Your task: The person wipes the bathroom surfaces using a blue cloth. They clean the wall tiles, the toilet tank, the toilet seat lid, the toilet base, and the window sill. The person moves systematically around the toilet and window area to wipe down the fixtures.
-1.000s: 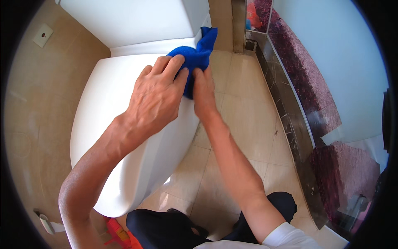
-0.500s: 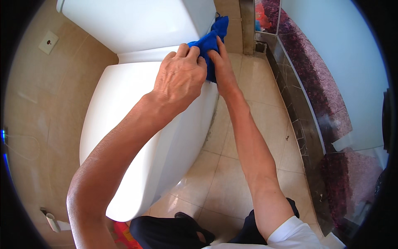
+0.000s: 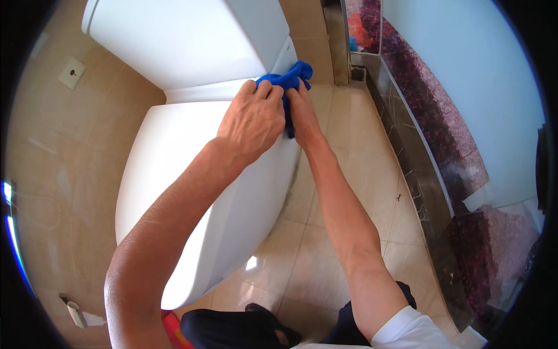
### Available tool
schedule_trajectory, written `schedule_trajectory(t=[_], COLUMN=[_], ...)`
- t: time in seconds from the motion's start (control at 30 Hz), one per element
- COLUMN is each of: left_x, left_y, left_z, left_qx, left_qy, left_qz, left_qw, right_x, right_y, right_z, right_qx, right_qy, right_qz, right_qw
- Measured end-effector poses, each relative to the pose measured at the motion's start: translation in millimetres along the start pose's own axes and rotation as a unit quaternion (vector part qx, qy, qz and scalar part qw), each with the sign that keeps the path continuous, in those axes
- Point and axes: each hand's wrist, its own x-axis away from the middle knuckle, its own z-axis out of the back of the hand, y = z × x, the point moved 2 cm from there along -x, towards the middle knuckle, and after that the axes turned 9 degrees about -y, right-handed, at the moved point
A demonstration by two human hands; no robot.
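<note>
A bright blue cloth (image 3: 285,81) is bunched between my hands at the right rear of the white toilet (image 3: 168,163), where the lid meets the tank (image 3: 192,41). My left hand (image 3: 254,116) is closed on the cloth's left part, knuckles up, over the lid's right rear edge. On the other side, my right hand (image 3: 302,113) grips the cloth with its fingers curled into it. One end of the cloth hangs down between the hands along the toilet's side. Most fingertips are hidden in the folds.
Beige floor tiles (image 3: 343,192) lie right of the toilet, bounded by a dark tiled curb (image 3: 401,139) and a pale blue panel (image 3: 465,87). The tiled wall at left bears a square plate (image 3: 72,72) and a white holder (image 3: 75,314). Something red (image 3: 174,328) lies near my leg.
Both hands and the cloth have shifted slightly down and left in the picture, and the toilet also sits a little lower. The cloth's upper end no longer reaches up beside the tank.
</note>
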Motion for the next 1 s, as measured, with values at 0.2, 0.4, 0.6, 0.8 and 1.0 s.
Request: schedule_trajectory(t=[0.2, 0.4, 0.6, 0.8, 1.0], left_x=[15.8, 5.0, -2.7, 1.9, 7.6], left_y=[-12.8, -17.0, -4.0, -8.6, -17.2], left_z=[8.7, -5.4, -5.0, -1.2, 8.3], left_qx=[0.133, 0.157, 0.107, 0.132, 0.248], left_qy=[0.279, 0.192, 0.007, 0.077, 0.241], left_qz=[0.082, 0.129, 0.031, 0.006, 0.163], left_qw=[0.948, 0.960, 0.994, 0.988, 0.924], right_x=[17.0, 0.2, 14.1, 9.0, 5.3], right_y=[-95.1, -88.2, -3.0, -22.4, -109.4], right_z=[-60.4, -53.9, 2.3, -18.4, -67.7], right_qx=[0.208, 0.249, 0.006, 0.066, 0.251], right_qy=[-0.030, 0.003, -0.002, -0.019, -0.028], right_qz=[0.275, 0.236, -0.030, 0.070, 0.248], right_qw=[0.938, 0.939, 1.000, 0.995, 0.935])
